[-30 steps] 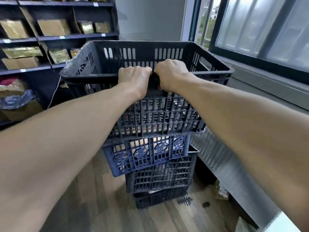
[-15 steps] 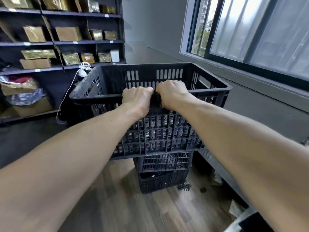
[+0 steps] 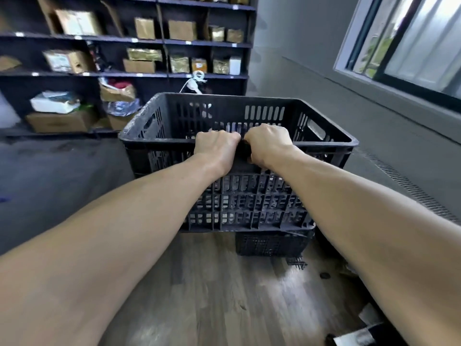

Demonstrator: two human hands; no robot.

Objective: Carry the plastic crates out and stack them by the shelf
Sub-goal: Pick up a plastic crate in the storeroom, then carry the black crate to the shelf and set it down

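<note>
A large black slatted plastic crate (image 3: 249, 203) hangs in front of me at mid-frame, open side up and empty as far as I can see. My left hand (image 3: 215, 148) and my right hand (image 3: 268, 143) grip its near rim side by side, knuckles almost touching. Below and behind it, part of another black crate (image 3: 272, 243) stands on the wooden floor, mostly hidden by the one I hold. The dark shelf (image 3: 162, 42) fills the back left.
The shelf holds cardboard boxes (image 3: 59, 121) and gold-wrapped packs (image 3: 144, 54). A white cable (image 3: 197, 79) dangles from it. A grey wall with a window (image 3: 409, 43) and a ribbed ledge (image 3: 404, 186) runs along the right. Small debris (image 3: 296, 262) lies on the wooden floor (image 3: 224, 295).
The view has swung up and left, showing more of the shelf. The held crate now covers most of the stack; the blue crate is out of sight. Both hands keep their grip.
</note>
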